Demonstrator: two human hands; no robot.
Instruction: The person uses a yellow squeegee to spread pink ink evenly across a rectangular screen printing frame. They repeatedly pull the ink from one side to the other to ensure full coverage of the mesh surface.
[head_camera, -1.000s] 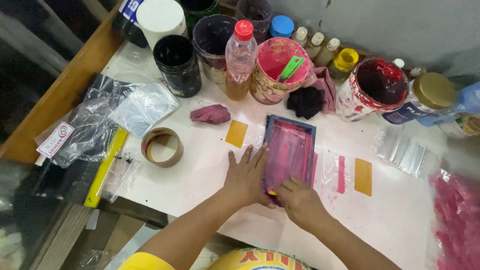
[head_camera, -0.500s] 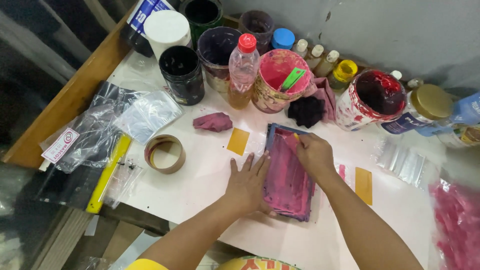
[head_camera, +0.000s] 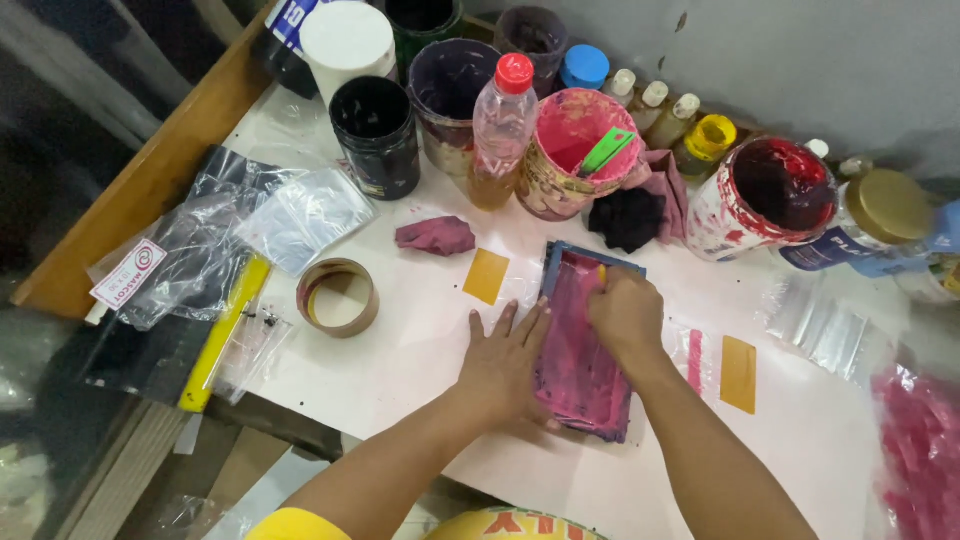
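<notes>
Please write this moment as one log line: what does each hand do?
left hand: flat, pressing left edge of pink-stained rectangular printing frame | right hand: closed, on frame's upper part | white table: under frame

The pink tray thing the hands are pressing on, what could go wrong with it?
The left hand only pins the frame's edge, so it might slide while the right hand drags across it, smearing the print. The plastic bottle and open pink paint tub stand close behind; a hard push could knock them over. Wet pink ink could also stain fingers.

Pink-stained screen frame (head_camera: 583, 350); red-capped bottle (head_camera: 503, 130); yellow cards (head_camera: 487, 276); black tub (head_camera: 376, 135).
</notes>
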